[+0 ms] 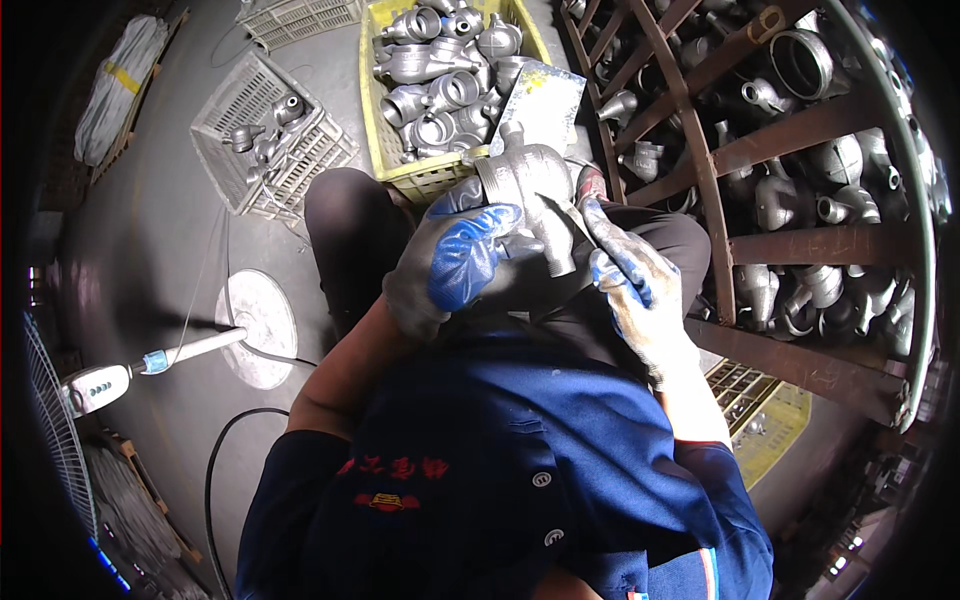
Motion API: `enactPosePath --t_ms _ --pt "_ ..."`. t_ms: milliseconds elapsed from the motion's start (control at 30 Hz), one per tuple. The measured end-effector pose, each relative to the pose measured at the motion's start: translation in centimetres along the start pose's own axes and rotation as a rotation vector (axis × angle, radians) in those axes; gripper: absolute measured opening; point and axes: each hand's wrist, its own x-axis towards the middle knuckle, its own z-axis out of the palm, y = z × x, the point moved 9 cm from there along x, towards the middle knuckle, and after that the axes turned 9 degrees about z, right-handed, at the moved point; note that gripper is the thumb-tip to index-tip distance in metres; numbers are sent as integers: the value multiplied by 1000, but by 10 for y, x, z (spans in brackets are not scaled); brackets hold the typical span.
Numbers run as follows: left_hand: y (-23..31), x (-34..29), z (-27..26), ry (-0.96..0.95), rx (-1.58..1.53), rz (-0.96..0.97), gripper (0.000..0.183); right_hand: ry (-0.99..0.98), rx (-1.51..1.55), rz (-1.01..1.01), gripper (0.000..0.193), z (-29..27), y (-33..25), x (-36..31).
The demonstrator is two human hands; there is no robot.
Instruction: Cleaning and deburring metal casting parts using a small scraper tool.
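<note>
Above my lap I hold a grey metal casting (pixel 538 180), a rounded pipe-fitting-like body with a threaded collar and short side stubs. My left hand (pixel 455 255), in a grey glove with a blue coated palm, is closed round its left side. My right hand (pixel 637 280), gloved the same way, grips a slim, flat metal tool (pixel 575 220) with the index finger laid along it. The tool's tip reaches the casting's right side, and its handle is hidden in the glove. Whether the tip touches the metal I cannot tell.
A yellow crate (pixel 372 110) heaped with similar castings stands ahead, a pale board (pixel 545 105) at its right. Left is a grey crate (pixel 225 165) with a few castings. A rusty rack (pixel 700 150) full of castings is on the right, a stand fan (pixel 95 390) on the left.
</note>
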Motion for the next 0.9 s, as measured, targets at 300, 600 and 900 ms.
enactPosePath --t_ms 300,600,900 --pt "8 -3 3 -88 231 64 53 19 -236 -55 40 3 -9 2" --pt "-11 -12 -3 -215 476 169 56 -54 -495 2 41 3 -16 2" --pt "-47 -11 -5 -125 -93 -67 63 -14 -104 28 28 1 -8 6"
